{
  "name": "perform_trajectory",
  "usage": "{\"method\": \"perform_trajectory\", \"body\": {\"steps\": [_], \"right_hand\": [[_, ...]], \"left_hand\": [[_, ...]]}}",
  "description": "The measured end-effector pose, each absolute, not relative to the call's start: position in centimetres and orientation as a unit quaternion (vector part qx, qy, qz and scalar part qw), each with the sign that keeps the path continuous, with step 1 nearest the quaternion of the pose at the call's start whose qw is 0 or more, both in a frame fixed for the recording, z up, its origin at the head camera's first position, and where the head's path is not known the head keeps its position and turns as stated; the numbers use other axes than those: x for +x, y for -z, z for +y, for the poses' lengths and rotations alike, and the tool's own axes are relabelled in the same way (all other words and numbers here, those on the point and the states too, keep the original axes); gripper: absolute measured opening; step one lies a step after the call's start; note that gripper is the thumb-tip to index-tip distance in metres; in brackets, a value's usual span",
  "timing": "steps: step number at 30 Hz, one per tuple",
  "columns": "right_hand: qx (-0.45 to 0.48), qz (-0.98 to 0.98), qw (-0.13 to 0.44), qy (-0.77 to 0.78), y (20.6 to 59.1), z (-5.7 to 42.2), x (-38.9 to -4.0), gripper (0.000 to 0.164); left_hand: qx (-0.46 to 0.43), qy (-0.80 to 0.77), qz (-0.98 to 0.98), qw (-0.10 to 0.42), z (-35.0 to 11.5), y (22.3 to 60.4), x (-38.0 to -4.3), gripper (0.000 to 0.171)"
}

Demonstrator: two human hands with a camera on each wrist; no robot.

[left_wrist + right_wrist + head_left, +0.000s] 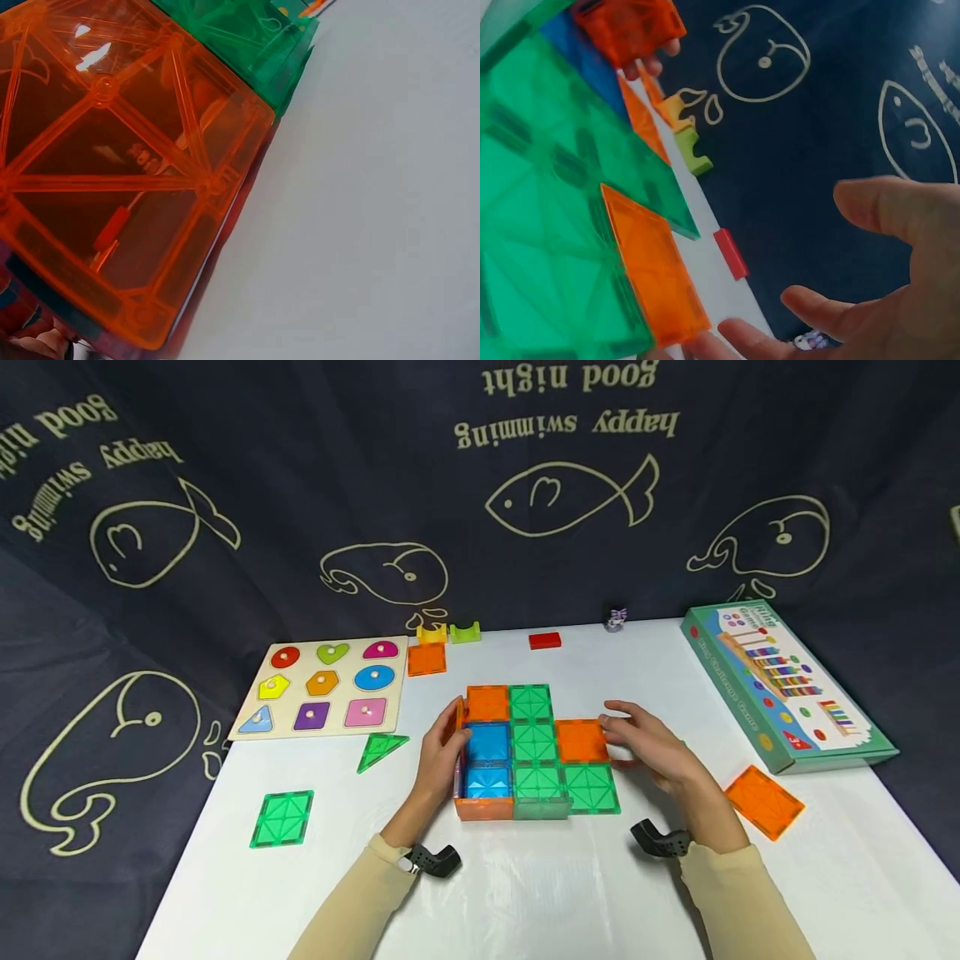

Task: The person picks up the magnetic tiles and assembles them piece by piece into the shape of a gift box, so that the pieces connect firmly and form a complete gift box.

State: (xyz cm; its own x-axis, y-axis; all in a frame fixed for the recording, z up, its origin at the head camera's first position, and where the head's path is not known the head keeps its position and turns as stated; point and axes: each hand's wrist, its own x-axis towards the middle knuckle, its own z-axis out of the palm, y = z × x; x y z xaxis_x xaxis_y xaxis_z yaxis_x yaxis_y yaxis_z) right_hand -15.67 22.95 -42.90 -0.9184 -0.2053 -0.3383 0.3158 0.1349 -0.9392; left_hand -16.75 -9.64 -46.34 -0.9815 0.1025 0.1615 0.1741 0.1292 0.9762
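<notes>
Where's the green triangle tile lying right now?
In the head view, the green triangle tile lies to the left of the person's left hand, just below the near edge of the shape puzzle board.

Head view: figurine [616, 620] too small to tell near 3 o'clock, left wrist view: left hand [43, 343] mostly cut off at 8, right wrist view: green tiles [547, 210] blurred at 9, right hand [919, 300] cut off at 4
</notes>
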Motion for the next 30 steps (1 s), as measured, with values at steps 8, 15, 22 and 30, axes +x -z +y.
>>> {"method": "perform_trajectory", "body": {"steps": [8,15,22,30], "right_hand": [[0.059,0.690,0.193,0.695,44.1,23.7,-15.5,0.074],[-0.009,0.757,0.168,0.632,44.6,22.8,-15.4,0.070],[-0.078,0.895,0.056,0.436,44.5,19.9,-15.2,0.055],[-0.066,0.949,-0.011,0.309,44.3,17.8,-15.4,0.036]], "left_hand": [[-0.094,0.653,-0.751,0.026,-9.6,46.5,-16.6,0.050],[-0.093,0.649,-0.754,0.027,-9.7,46.6,-16.8,0.049],[-0.086,0.648,-0.757,0.022,-9.8,46.4,-16.8,0.050],[-0.089,0.646,-0.758,0.022,-9.7,46.4,-16.8,0.050]]}}
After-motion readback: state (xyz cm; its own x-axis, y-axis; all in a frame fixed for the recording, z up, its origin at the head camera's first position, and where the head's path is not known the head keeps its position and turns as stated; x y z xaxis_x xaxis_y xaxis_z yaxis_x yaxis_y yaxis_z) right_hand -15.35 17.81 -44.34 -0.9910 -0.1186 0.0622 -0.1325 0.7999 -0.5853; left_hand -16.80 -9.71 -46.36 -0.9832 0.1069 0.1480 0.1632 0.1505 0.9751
